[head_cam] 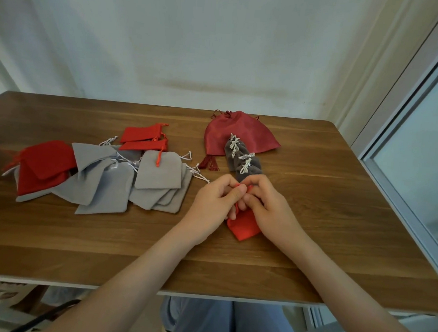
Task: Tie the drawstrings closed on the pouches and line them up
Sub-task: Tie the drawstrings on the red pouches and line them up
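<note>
Mid-tie on a red pouch, lying on the surface near the front edge, under both hands. Left hand and right hand meet at its neck, fingertips pinching the red cord; knot itself hidden, can't tell if cinched. Tied grey pouches sit in a row just behind, overlapping a big maroon bag. Untied pile well to the left. Next, my read: pull the knot snug, set this one at the near end of the row, then reach left for another.
</note>
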### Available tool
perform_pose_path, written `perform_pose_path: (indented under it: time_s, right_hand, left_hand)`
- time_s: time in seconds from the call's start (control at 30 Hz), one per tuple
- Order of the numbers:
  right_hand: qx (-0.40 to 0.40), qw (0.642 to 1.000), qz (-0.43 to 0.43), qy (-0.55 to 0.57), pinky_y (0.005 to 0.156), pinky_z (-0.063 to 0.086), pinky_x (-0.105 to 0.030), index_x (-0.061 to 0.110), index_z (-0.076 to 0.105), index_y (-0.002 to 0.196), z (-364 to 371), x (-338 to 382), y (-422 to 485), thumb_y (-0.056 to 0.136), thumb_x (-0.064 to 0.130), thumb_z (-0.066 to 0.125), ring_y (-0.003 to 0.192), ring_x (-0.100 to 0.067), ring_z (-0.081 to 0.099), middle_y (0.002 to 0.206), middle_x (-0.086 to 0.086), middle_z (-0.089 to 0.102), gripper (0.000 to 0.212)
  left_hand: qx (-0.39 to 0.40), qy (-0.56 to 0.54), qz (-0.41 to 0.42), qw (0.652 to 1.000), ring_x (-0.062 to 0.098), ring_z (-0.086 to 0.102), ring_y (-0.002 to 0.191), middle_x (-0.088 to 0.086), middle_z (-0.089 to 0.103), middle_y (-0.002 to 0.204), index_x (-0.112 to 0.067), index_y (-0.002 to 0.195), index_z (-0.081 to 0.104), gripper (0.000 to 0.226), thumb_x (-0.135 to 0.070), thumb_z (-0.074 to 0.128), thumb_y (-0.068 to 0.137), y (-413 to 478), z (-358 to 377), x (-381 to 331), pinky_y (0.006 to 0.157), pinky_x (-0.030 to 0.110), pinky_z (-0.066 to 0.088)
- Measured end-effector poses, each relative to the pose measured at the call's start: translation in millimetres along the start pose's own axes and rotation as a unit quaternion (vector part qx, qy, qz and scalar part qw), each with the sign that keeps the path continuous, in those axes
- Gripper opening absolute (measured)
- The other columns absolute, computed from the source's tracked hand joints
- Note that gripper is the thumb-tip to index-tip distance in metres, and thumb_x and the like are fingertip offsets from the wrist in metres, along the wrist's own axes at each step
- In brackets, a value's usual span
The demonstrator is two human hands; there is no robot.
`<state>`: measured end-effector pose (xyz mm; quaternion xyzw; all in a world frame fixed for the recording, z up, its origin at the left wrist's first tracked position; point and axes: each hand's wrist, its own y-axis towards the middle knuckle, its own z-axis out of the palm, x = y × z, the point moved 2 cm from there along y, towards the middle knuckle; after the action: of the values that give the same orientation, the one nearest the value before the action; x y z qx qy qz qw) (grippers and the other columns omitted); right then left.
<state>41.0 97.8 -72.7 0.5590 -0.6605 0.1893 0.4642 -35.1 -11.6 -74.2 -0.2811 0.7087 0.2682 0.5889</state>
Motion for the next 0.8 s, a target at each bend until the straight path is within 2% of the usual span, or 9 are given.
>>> perform_pose_path:
  time_s: [0.17, 0.3, 0.43, 0.53, 0.67, 0.8]
  right_hand:
    - [-0.039, 0.999, 0.029, 0.023, 0.067, 0.042, -0.012, 0.015, 0.054, 0.095, -1.3, -0.2, -0.9, 0.092, 0.003, 0.053, 0.068, -0.001, 0.058, 0.070, 0.003, 0.065, 0.013]
    - [-0.053, 0.999, 0.010, 0.007, 0.066, 0.042, -0.012, 0.013, 0.055, 0.090, -1.0, 1.5, -2.8, 0.091, 0.001, 0.054, 0.068, -0.004, 0.058, 0.067, 0.005, 0.063, 0.011]
    - [-0.073, 0.997, 0.007, 0.033, 0.070, 0.042, -0.012, 0.017, 0.054, 0.096, -3.0, 4.2, -4.6, 0.091, 0.004, 0.056, 0.071, -0.005, 0.060, 0.072, 0.001, 0.065, 0.014]
    - [-0.047, 0.993, 0.054, 0.098, 0.072, 0.044, -0.018, 0.016, 0.053, 0.108, -4.4, 0.7, -1.5, 0.091, 0.009, 0.058, 0.066, -0.004, 0.059, 0.068, -0.003, 0.063, 0.019]
    - [0.024, 0.988, 0.073, 0.136, 0.063, 0.044, -0.020, 0.018, 0.064, 0.093, -2.8, -2.2, 3.4, 0.093, 0.007, 0.054, 0.060, -0.008, 0.054, 0.064, -0.006, 0.059, 0.015]
    - [0.028, 0.984, 0.076, 0.157, 0.058, 0.042, -0.018, 0.007, 0.066, 0.083, -3.2, -1.4, 3.9, 0.092, 0.007, 0.056, 0.056, -0.011, 0.053, 0.057, -0.006, 0.058, 0.013]
  left_hand:
    - [-0.004, -0.009, -0.010, 1.000, 0.010, 0.051, 0.047, -0.002, 0.065, 0.065, -0.015, 0.078, 0.057, 0.021, -0.019, 0.050, 0.097, 0.3, 0.1, -3.2, 0.047, 0.019, 0.038]
    - [-0.004, -0.028, -0.037, 0.999, 0.010, 0.051, 0.046, 0.000, 0.066, 0.067, -0.012, 0.080, 0.059, 0.020, -0.018, 0.050, 0.097, 1.4, -0.8, -3.5, 0.047, 0.019, 0.038]
    - [0.028, -0.057, -0.059, 0.996, 0.008, 0.049, 0.045, -0.001, 0.064, 0.063, -0.011, 0.083, 0.062, 0.018, -0.015, 0.051, 0.097, 3.0, -2.7, -4.6, 0.046, 0.019, 0.037]
    - [0.032, -0.096, -0.059, 0.993, 0.007, 0.045, 0.044, -0.002, 0.061, 0.061, -0.011, 0.083, 0.063, 0.017, -0.013, 0.051, 0.096, 2.6, -3.6, -5.6, 0.045, 0.017, 0.035]
    - [0.012, -0.150, -0.055, 0.987, 0.004, 0.042, 0.043, -0.004, 0.060, 0.059, -0.010, 0.084, 0.063, 0.016, -0.009, 0.051, 0.095, 2.1, -4.1, -5.5, 0.043, 0.015, 0.033]
    - [-0.021, -0.157, -0.050, 0.986, 0.001, 0.039, 0.043, -0.005, 0.057, 0.056, -0.011, 0.083, 0.064, 0.017, -0.008, 0.052, 0.094, 1.7, -4.4, -5.6, 0.043, 0.012, 0.031]
